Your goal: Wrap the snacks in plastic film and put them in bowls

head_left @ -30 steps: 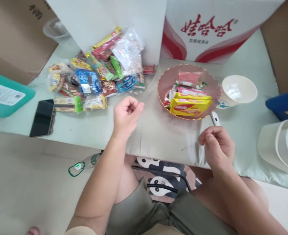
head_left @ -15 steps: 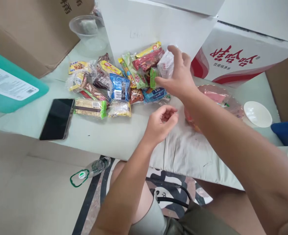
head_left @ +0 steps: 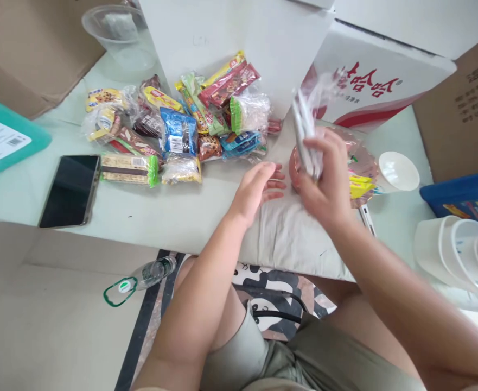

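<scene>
My right hand [head_left: 330,182] grips a blurred white plastic packet [head_left: 305,127] and holds it up at the pink see-through dish [head_left: 342,138]. Of the dish, my hand and the packet hide a part. A yellow wrapper [head_left: 361,186] shows at its right side. My left hand [head_left: 255,190] is above the table cloth with its fingers apart, holding nothing. Just beyond it lies a pile of wrapped snacks, with a blue packet [head_left: 179,130], a red packet [head_left: 230,86] and a green-ended clear packet [head_left: 250,113] among them.
A phone [head_left: 71,190] lies left of the snacks, near a teal container [head_left: 8,133]. White bowls [head_left: 438,244] and a blue box [head_left: 462,201] stand at the right. Cartons, including a white one with red lettering [head_left: 369,81], line the back. A plastic bottle [head_left: 153,271] is on the floor.
My right hand has lifted the white packet from the pile and carried it right, to the dish. My left hand has opened its curled fingers. The view has shifted somewhat to the right.
</scene>
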`<state>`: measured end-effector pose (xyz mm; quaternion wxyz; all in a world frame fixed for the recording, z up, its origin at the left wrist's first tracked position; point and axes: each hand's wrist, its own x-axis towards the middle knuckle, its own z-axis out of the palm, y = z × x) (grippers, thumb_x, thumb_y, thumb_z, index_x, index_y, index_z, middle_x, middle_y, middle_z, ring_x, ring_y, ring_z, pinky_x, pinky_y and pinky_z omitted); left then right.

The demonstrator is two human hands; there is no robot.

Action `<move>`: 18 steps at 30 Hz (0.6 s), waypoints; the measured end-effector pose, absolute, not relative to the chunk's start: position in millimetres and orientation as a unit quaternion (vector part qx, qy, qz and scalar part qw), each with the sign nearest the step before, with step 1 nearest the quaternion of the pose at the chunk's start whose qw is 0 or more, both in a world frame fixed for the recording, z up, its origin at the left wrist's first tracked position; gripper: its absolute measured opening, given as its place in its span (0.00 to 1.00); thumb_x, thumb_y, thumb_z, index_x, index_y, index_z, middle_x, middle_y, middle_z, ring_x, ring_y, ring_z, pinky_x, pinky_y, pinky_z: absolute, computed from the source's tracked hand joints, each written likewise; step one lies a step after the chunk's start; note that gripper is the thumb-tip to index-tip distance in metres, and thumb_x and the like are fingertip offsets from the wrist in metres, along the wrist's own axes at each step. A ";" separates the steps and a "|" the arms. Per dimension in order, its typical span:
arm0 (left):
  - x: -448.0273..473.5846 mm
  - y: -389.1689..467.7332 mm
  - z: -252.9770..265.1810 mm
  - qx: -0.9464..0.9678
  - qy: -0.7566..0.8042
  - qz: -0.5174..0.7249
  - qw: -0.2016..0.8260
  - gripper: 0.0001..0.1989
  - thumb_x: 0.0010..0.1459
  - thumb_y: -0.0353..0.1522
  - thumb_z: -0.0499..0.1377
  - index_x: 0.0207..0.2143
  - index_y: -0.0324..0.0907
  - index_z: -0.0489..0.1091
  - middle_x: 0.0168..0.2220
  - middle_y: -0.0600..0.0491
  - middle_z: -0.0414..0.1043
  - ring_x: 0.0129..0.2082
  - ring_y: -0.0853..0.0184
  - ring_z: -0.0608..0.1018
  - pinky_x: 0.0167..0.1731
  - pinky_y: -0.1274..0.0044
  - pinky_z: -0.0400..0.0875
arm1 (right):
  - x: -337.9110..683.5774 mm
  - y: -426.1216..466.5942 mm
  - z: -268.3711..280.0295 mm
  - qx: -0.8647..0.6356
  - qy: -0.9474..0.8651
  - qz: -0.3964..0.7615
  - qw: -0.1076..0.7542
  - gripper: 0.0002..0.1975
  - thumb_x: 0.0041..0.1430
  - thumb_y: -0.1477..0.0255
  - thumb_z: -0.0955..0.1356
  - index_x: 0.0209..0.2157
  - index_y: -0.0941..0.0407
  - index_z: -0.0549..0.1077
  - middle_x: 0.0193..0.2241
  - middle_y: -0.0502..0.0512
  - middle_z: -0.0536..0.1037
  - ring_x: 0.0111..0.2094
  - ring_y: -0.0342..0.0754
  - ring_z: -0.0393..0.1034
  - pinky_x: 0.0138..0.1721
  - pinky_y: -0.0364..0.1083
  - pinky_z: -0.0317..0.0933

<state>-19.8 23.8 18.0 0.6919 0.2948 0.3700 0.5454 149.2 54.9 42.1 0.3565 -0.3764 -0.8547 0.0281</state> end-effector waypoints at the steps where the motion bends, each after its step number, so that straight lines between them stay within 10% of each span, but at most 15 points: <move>1: -17.5 21.4 19.3 0.286 0.349 0.522 0.724 0.24 0.61 0.54 0.58 0.42 0.44 0.73 0.36 0.51 0.77 0.33 0.66 0.80 0.33 0.75 0.76 | 154.9 28.9 39.3 -0.378 -0.848 0.014 0.372 0.30 0.61 0.78 0.65 0.63 0.45 0.63 0.62 0.64 0.64 0.66 0.64 0.60 0.62 0.70 0.63; 5: 1.1 7.9 16.4 0.287 0.295 0.427 0.805 0.31 0.58 0.62 0.55 0.41 0.43 0.73 0.32 0.49 0.76 0.31 0.63 0.80 0.27 0.75 0.74 | 181.1 -45.9 9.1 -0.361 -0.872 0.004 0.330 0.33 0.56 0.84 0.66 0.61 0.46 0.67 0.64 0.61 0.63 0.67 0.65 0.59 0.63 0.69 0.64; 11: 31.5 -3.5 1.7 0.295 0.399 0.342 0.798 0.16 0.50 0.35 0.69 0.40 0.43 0.70 0.29 0.58 0.72 0.26 0.71 0.74 0.24 0.80 0.68 | 226.6 -69.9 -31.6 -0.355 -0.843 0.170 0.366 0.30 0.63 0.76 0.69 0.64 0.43 0.63 0.68 0.61 0.57 0.67 0.63 0.62 0.60 0.65 0.70; 18: 58.9 -12.1 -11.9 0.416 0.418 0.337 0.734 0.27 0.53 0.29 0.67 0.53 0.48 0.63 0.42 0.56 0.73 0.38 0.69 0.76 0.37 0.78 0.72 | 248.0 -55.7 -49.4 -0.490 -0.658 0.376 0.431 0.30 0.61 0.67 0.72 0.62 0.44 0.60 0.55 0.59 0.66 0.38 0.46 0.73 0.31 0.46 0.74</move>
